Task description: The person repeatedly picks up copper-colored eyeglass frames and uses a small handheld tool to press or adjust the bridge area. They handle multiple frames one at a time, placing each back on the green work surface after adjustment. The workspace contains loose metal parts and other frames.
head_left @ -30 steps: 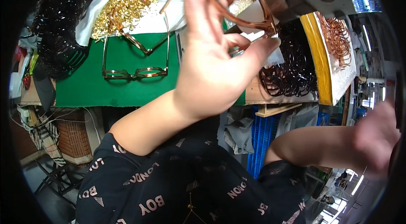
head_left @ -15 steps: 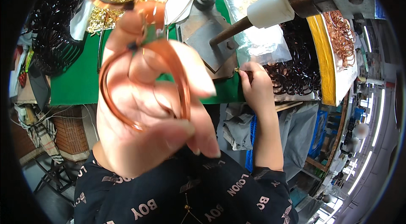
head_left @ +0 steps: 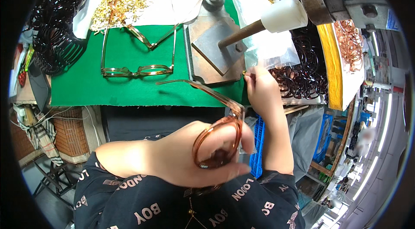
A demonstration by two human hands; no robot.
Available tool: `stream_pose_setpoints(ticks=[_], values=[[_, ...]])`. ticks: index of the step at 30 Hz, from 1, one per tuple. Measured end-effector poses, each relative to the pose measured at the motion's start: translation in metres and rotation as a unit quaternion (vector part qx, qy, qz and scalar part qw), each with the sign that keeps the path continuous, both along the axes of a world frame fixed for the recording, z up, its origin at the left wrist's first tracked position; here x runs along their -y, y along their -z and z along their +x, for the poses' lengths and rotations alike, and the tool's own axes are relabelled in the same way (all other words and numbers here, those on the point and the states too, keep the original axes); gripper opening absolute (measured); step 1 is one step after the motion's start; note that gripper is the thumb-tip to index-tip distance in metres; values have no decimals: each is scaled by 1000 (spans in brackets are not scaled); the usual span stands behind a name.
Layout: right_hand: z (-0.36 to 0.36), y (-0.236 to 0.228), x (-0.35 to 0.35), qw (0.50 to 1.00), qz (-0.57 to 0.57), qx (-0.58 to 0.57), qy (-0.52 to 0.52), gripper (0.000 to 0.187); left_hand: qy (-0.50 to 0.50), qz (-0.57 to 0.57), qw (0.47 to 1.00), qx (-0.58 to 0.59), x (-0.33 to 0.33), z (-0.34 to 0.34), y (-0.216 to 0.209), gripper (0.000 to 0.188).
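Observation:
My left hand (head_left: 175, 154) is closed around an amber-brown eyeglass frame (head_left: 195, 144), low in front of my chest. One temple of it reaches up and left over the edge of the green mat (head_left: 78, 90). My right hand (head_left: 263, 86) pinches a tiny gold metal piece (head_left: 244, 72) beside the lower right corner of a steel block (head_left: 207, 79). On the mat, left of the block, lies a clear-brown eyeglass frame (head_left: 135, 73) with its temples pointing away from me. More amber frame parts (head_left: 138, 35) lie just behind it.
A heap of small gold metal pieces (head_left: 123, 4) sits on white sheeting at the back left. Above the block, a rod with a white plastic sleeve (head_left: 283, 14) slants in from the right. Dark frames lie piled at left (head_left: 56, 34) and right (head_left: 298, 83), beside a yellow-taped edge (head_left: 330, 64).
My left hand has come down and right from close to the camera, bringing the eyeglass frame to my chest. The frames on the mat now show. My right hand stays almost where it was.

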State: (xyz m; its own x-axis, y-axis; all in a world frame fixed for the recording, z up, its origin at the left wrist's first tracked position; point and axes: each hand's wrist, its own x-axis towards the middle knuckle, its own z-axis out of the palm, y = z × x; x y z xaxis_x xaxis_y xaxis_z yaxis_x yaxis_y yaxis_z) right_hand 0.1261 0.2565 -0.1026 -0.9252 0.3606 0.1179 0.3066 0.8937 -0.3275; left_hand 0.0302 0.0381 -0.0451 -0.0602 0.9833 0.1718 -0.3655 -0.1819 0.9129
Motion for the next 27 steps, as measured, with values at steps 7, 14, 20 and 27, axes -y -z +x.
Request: stream_pose_setpoints(ticks=[7, 14, 20, 27], values=[[7, -74, 56, 928, -345, -85, 111, 8, -156, -72, 982, -83, -23, 21, 32, 20], [-12, -92, 89, 899, -401, -167, 60, 7, -258, -17, 943, -208, -30, 24, 33, 21], [-15, -92, 89, 957, -246, -154, 16, 10, -224, -37, 955, -190, -27, 21, 36, 28], [-13, -102, 95, 919, -339, -197, 50, 9, 24, -80, 985, 153, -19, 5, 8, 3]])
